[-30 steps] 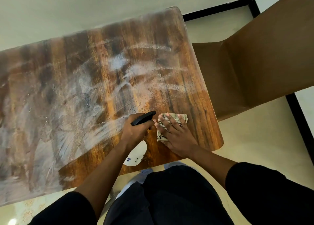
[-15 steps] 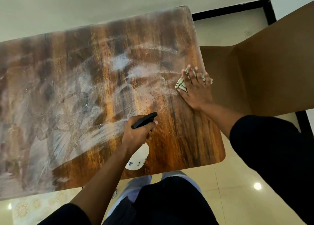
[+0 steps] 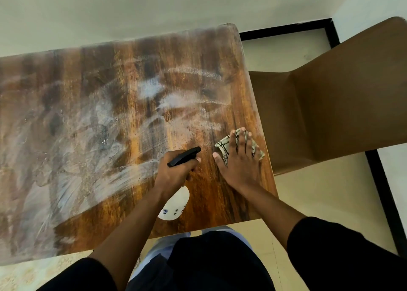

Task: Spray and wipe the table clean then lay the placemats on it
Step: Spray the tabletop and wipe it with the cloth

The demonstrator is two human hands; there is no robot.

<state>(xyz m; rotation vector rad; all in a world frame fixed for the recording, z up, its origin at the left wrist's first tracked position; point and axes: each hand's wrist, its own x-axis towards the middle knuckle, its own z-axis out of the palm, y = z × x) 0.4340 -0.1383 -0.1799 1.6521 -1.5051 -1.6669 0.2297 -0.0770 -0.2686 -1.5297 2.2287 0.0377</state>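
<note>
On table [image 3: 92,119] – left hand [image 3: 174,174] grips spray bottle [image 3: 176,205], flat right hand [image 3: 240,167] presses cloth [image 3: 224,147]

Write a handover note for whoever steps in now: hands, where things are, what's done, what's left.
Left hand grips the spray bottle by its black trigger head, held above the table's near edge.
Right hand presses flat on the checked cloth near the table's right edge, beside the chair.
Done: table sprayed; the near right part looks wiped.
Left: white smears cover the middle and left, so keep wiping. No placemats in view; lay them afterwards.
</note>
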